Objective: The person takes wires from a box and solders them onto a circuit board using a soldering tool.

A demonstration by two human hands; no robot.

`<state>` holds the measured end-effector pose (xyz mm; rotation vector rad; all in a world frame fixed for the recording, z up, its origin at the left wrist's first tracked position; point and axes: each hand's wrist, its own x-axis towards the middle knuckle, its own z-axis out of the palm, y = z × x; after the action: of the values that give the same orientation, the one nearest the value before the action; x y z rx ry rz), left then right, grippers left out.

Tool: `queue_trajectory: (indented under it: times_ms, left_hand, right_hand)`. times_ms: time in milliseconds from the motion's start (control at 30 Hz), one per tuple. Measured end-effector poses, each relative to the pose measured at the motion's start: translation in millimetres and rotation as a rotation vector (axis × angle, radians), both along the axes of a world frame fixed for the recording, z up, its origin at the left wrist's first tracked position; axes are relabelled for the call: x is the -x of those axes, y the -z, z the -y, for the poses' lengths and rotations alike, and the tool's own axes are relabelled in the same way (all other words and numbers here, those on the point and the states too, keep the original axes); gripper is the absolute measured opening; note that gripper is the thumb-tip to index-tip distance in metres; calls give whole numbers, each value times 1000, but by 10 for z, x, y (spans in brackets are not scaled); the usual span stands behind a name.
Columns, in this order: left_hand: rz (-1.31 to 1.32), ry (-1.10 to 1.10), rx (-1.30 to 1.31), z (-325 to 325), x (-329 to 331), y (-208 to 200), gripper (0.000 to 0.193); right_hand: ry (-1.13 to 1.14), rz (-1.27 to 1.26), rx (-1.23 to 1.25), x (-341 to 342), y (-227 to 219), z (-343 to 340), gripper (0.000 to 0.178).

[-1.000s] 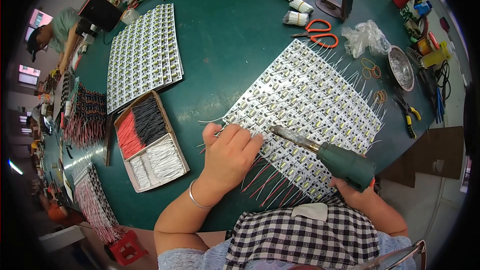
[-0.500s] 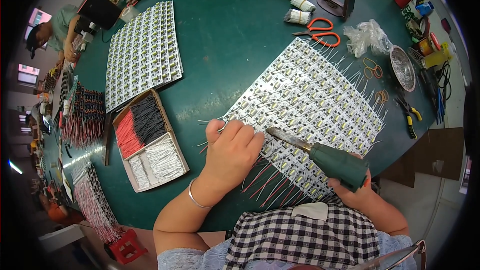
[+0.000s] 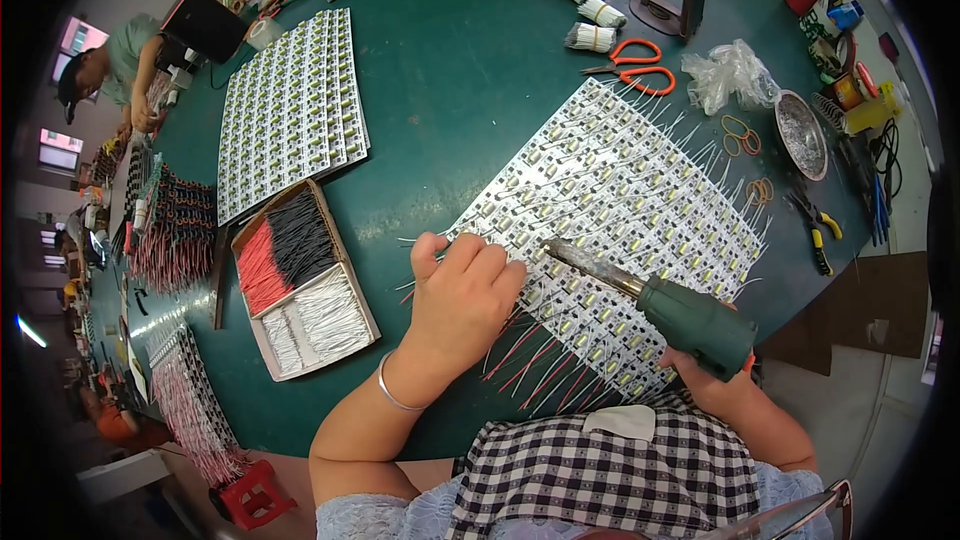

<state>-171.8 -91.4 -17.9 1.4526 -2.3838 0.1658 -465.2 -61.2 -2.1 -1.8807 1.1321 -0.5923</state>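
My left hand is curled, with its fingertips down on the left corner of a white circuit-board panel. Thin white and red wire ends stick out beside that hand, but what its fingers pinch is hidden. In my right hand is a green gun-shaped tool with a long, stained metal barrel. The barrel's tip points left over the panel, just right of my left fingers; whether it touches is unclear. Rows of small yellowish parts and white wires cover the panel, and red and white wires hang off its lower edge.
Left of me stands a cardboard box of red, black and white wires. Behind it lie stacked panels. Orange-handled scissors, a metal bowl and yellow-handled pliers lie to the right. Another person works at far left.
The green tool has shifted slightly right and down, so its tip sits a little farther from my left fingers. My left hand stays almost where it was. The other person's hand has moved.
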Motion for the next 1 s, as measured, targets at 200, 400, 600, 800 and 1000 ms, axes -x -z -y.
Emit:
queue_trajectory:
  times_ms: [200, 400, 600, 800, 1000]
  left_hand:
    - [-72, -15, 6, -2, -20, -24, 12]
    - [-75, -26, 130, -158, 105, -113, 14]
    - [-72, 8, 74, -124, 157, 25, 12]
    - [-68, 11, 64, -121, 149, 70, 11]
    - [-56, 10, 50, -117, 160, 45, 11]
  right_hand:
    - [290, 225, -260, 25, -5, -117, 30]
    - [61, -43, -104, 194, 16, -133, 35]
    - [250, 180, -278, 158, 73, -243, 34]
    - [181, 152, -236, 106, 21, -192, 33]
    - [7, -27, 7, 51, -37, -101, 30]
